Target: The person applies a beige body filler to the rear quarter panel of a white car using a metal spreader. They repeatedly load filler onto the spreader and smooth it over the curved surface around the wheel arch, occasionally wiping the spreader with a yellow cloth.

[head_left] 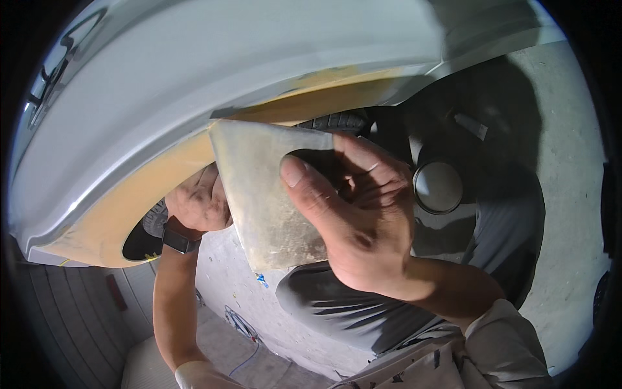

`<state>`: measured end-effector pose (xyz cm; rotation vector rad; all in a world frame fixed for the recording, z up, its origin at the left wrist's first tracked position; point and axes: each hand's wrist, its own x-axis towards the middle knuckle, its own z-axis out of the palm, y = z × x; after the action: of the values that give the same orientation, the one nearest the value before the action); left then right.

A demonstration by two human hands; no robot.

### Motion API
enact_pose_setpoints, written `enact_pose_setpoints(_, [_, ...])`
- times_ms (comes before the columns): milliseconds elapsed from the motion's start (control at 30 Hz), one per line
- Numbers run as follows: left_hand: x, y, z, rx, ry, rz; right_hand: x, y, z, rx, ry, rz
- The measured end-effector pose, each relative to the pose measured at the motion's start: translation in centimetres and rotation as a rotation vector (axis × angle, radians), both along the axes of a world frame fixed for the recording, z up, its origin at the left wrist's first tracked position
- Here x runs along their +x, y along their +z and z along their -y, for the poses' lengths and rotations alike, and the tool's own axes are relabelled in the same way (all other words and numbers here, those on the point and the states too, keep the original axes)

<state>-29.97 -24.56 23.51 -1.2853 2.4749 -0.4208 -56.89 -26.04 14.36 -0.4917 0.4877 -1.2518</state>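
Note:
My right hand [363,220] is closed on a flat, roughly square, whitish sheet [259,194] with grey-brown smudges. The thumb lies across its face, and the other fingers curl behind its right edge. The sheet's top edge is close to the tan-filled wheel arch [181,162] of a silver-grey car body; I cannot tell whether they touch. My left hand [202,200], with a dark wristwatch [180,242], is raised at the arch's lower edge, left of the sheet. Its fingers are mostly hidden by the sheet and arch.
A tire [334,122] shows under the arch. A round tin [438,187] stands on the concrete floor [560,168] to the right, with a pale tube [472,126] beyond it. A coiled cable [240,323] lies at lower left. My bent knee [324,298] is below the sheet.

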Motion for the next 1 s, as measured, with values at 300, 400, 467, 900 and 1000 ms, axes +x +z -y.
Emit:
enact_pose_setpoints(300, [-0.3, 0.2, 0.3, -0.107, -0.225, 0.158, -3.8, -2.5, -0.4, -0.247, 0.324, -0.055])
enact_pose_setpoints(400, [-1.9, 0.4, 0.5, 0.018, -0.117, 0.078, -4.4, -7.5, -1.1, -0.723, 0.812, -0.771])
enact_pose_setpoints(467, [-2.2, 0.3, 0.7, -0.009, -0.149, 0.076, -3.9, -10.1, -2.2, -0.946, 0.83, -1.219])
enact_pose_setpoints(900, [-0.2, 0.1, -0.2, -0.002, -0.083, 0.158, -8.6, -8.7, 3.1, 0.227, -0.018, -0.279])
enact_pose_setpoints(1000, [-0.1, 0.0, -0.1, 0.003, -0.091, 0.138, -8.1, -9.1, 3.9, 0.356, -0.092, -0.143])
